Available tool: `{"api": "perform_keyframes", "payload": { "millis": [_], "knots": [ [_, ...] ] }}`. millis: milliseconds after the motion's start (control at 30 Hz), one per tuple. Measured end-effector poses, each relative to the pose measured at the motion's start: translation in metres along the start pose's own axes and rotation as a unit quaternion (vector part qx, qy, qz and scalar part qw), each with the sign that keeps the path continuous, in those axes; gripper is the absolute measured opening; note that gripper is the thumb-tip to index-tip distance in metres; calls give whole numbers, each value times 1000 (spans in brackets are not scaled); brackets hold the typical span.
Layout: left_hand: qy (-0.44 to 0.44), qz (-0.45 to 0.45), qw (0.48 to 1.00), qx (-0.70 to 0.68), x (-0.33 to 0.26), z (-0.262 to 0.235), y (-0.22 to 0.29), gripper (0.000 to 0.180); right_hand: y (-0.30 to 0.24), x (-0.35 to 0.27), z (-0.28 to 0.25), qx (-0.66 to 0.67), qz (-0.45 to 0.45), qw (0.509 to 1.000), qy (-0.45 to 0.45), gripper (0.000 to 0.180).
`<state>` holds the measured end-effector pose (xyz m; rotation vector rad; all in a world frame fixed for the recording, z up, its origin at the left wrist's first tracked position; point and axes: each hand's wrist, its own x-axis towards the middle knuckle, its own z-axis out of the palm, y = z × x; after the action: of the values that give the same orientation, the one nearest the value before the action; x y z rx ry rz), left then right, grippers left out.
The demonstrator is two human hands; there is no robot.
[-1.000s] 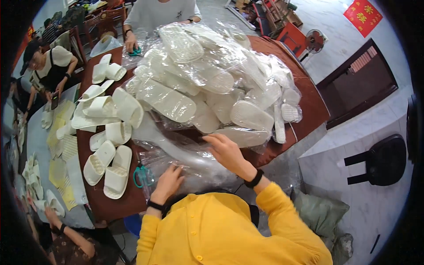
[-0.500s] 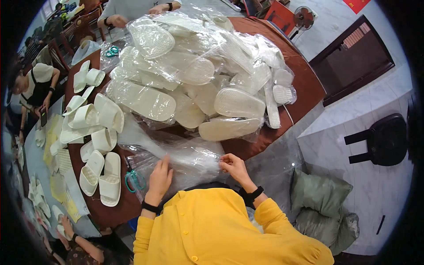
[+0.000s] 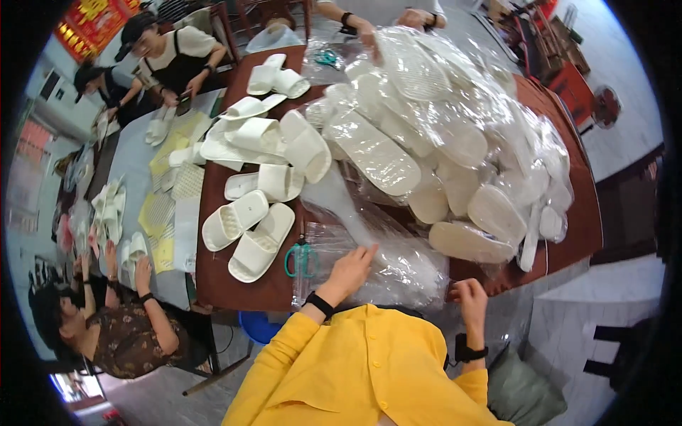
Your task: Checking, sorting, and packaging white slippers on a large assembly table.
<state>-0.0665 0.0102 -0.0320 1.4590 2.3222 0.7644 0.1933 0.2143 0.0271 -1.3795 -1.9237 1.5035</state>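
My left hand (image 3: 348, 275) lies on a layer of clear plastic bags (image 3: 408, 273) at the table's near edge, its fingers stretched out. At the right end of that plastic, my right hand (image 3: 470, 295) has its thumb and fingers pinched on the edge of a bag. Just left of my left hand rests a pair of teal-handled scissors (image 3: 302, 260), partly under plastic. A loose pair of white slippers (image 3: 261, 245) sits farther left. Beyond my hands rises a big heap of white slippers in clear bags (image 3: 455, 142).
More unbagged white slippers (image 3: 256, 138) lie along the left of the brown-covered table (image 3: 220, 284). Across it, another person's hands (image 3: 366, 35) touch the heap. People work at a grey table (image 3: 131, 177) on the left. A blue bucket (image 3: 257, 328) stands below; grey-green sacks (image 3: 522, 387) lie at right.
My view has swung left, so the table and heap appear farther right and more co-workers show. Both hands stay at the plastic bags, with little other movement.
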Motion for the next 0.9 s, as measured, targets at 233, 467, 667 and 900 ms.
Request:
{"api": "perform_keyframes", "payload": {
  "millis": [233, 467, 667, 900],
  "knots": [
    [-13, -18, 999, 28, -2, -4, -3, 64, -34, 6, -161, 539, -203, 817, 28, 17],
    [71, -71, 989, -105, -14, -42, -9, 44, -151, -63, -294, 497, -436, 722, 204, 13],
    [295, -304, 867, 263, -64, -124, -99, 60, -163, -43, -138, 123, -470, 840, 239, 20],
    [200, -529, 820, 81, -96, -140, -155, 77, -154, -38, 18, -102, -425, 899, -26, 15]
  ]
}}
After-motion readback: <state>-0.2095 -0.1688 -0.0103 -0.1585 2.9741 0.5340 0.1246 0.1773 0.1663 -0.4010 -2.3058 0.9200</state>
